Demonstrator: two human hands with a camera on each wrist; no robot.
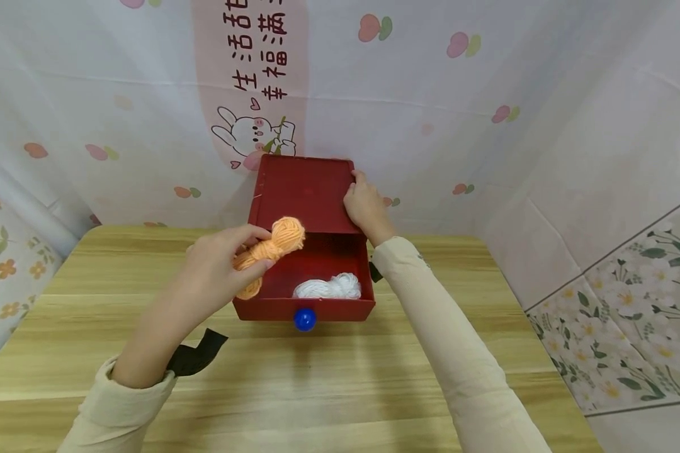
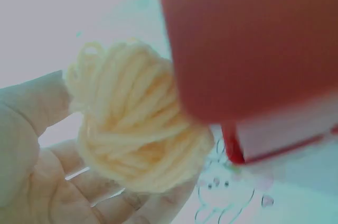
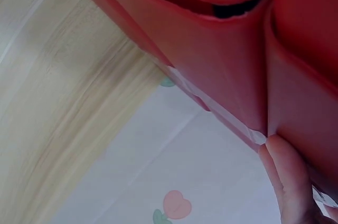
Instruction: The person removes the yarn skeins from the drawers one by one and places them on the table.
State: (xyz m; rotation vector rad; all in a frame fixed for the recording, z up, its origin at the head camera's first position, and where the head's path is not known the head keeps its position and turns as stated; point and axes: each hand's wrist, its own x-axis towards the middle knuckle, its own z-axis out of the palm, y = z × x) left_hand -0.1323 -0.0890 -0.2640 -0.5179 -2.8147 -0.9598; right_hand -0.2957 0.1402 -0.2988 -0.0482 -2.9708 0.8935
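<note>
A red box stands on the table with its drawer pulled out toward me. The drawer has a blue round knob. Inside it, at the front right, lies a white yarn skein. My left hand holds an orange yarn skein between thumb and fingers, above the drawer's left side. In the left wrist view this skein looks pale and hides part of the fingers. My right hand grips the box's right edge toward the back; fingertips touch its side in the right wrist view.
The wooden table runs under the box and both arms. Behind it hangs a white cloth with printed fruit and a rabbit. A tiled wall borders the right side. Black straps hang near the left wrist.
</note>
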